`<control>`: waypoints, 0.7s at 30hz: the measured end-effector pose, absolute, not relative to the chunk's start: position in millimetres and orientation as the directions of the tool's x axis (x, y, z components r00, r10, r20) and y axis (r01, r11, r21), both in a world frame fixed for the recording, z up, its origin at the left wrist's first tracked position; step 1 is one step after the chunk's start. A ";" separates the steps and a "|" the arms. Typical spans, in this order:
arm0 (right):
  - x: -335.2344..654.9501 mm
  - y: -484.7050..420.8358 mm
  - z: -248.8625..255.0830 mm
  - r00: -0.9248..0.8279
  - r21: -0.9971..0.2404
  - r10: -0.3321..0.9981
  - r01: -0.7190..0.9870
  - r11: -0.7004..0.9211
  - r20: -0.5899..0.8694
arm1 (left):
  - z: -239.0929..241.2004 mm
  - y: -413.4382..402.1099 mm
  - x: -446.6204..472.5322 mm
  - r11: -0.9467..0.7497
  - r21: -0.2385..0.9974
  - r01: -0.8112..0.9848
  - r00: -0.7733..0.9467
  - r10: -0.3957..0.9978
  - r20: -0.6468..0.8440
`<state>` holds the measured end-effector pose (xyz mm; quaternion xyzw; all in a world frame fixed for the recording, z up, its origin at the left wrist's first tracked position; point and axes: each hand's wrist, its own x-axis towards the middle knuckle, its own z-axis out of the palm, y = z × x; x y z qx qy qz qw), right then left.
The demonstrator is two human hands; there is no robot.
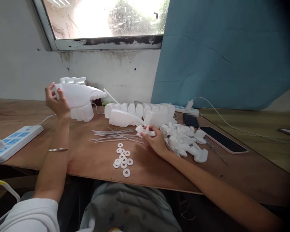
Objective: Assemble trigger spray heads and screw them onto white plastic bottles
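Note:
At the left, my left hand (58,101) grips the base end of a white plastic spray bottle (77,94), held on its side above the table with its ribbed neck pointing right. My right hand (156,140) has its fingers closed around a white trigger spray head (145,131) near the table's middle. Beside that hand lies a heap of more white spray heads (183,138). Thin translucent tubes (116,134) are spread to its left. Several flat white ring washers (123,159) sit in a loose group nearer the front edge.
Behind, white bottles (140,109) lie in a row, with more (83,112) beyond my left hand. A power strip (18,141) rests at left, another (187,110) at the back right. A phone (223,139) and a thin metal tool (216,150) lie right of the heap.

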<state>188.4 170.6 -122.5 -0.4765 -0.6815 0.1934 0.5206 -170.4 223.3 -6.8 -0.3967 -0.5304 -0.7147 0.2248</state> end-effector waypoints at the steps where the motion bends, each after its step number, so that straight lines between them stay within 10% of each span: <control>1: 188.5 171.0 -123.2 -0.006 -0.752 0.851 0.465 0.467 0.524 | -8.4 226.5 -179.3 -0.423 0.638 0.643 -0.662 0.111 0.741; 7: 188.4 172.4 -127.0 0.023 -0.734 0.851 0.518 0.439 0.525 | -33.4 246.4 -213.1 -0.682 0.728 -0.065 -0.798 0.473 0.372; 21: 187.4 168.3 -129.1 -0.031 -0.730 0.863 0.520 0.444 0.503 | -46.0 251.5 -220.6 -0.636 0.766 -0.094 -0.803 0.504 0.319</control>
